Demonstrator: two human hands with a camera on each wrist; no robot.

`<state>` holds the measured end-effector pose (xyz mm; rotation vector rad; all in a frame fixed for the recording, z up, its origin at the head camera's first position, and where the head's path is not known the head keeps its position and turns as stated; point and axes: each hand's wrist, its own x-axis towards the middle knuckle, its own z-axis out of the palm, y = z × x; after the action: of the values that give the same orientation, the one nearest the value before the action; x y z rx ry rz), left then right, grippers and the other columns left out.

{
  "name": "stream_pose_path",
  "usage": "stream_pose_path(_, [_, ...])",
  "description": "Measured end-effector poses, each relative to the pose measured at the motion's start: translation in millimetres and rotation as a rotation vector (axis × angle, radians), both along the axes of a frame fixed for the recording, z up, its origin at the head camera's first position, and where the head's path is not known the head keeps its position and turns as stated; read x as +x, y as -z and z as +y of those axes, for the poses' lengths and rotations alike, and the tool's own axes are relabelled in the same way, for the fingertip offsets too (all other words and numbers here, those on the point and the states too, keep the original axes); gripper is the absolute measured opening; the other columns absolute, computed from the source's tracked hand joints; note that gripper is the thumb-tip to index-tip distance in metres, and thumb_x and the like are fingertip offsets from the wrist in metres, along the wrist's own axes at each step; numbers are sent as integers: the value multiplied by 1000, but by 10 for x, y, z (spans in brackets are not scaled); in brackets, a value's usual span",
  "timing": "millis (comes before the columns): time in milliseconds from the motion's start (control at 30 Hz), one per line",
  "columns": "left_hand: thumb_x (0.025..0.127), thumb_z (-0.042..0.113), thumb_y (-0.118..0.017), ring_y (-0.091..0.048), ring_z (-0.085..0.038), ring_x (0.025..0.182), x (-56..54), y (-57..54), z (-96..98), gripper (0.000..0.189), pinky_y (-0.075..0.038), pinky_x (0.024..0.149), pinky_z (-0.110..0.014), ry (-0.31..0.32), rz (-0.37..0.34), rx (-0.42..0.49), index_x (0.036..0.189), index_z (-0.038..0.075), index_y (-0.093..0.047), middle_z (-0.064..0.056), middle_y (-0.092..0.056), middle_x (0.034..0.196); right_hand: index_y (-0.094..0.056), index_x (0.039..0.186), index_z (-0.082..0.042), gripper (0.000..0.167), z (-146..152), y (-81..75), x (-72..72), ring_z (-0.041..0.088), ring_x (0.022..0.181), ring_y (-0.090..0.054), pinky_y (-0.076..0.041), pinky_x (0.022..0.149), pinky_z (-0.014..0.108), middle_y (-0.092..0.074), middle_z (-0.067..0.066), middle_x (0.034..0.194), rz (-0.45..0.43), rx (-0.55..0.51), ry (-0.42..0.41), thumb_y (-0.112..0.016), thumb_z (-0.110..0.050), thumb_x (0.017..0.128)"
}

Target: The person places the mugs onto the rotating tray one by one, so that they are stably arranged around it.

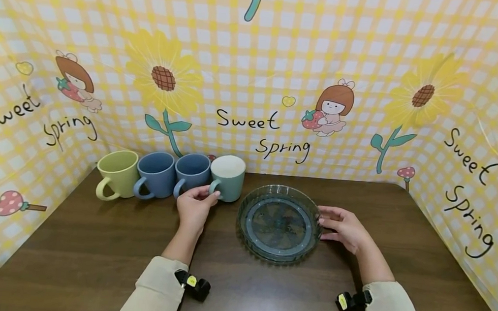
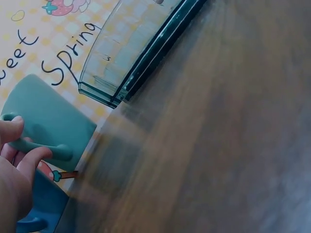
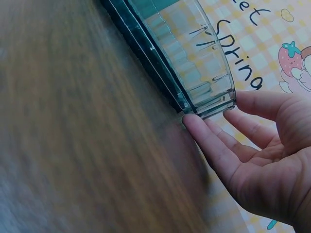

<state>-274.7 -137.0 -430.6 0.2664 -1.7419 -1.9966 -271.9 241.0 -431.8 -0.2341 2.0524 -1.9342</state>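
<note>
My left hand (image 1: 194, 207) pinches the handle of a teal green mug (image 1: 230, 186) with a pale inside. The mug stands upright at the right end of a row. In the left wrist view, thumb and fingers meet on the mug handle (image 2: 53, 150). To the right of it is a round, clear dark-tinted dish (image 1: 280, 227) with a ribbed wall. My right hand (image 1: 346, 229) is at the dish's right side, its fairly straight fingers and thumb touching the outer wall. The right wrist view shows fingertips (image 3: 192, 121) against the dish's edge (image 3: 214, 104).
Left of the teal mug stand two blue mugs (image 1: 158, 177) and a yellow-green mug (image 1: 118, 176), handles toward the near left. All rest on a dark wooden table (image 1: 254, 299). A yellow checked cloth (image 1: 247, 76) rises behind and at both sides.
</note>
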Motion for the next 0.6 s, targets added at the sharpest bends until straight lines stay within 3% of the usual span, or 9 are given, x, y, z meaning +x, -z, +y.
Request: stream_pose_path(600, [75, -10, -79, -64, -10, 63, 28, -117, 20, 22, -60, 62, -28, 30, 78, 31, 95, -13, -70, -3, -65, 73, -36, 143, 11, 55, 0, 3, -4, 20, 108, -60, -59, 77, 38, -44, 26, 138, -13, 0, 13, -60, -5, 96])
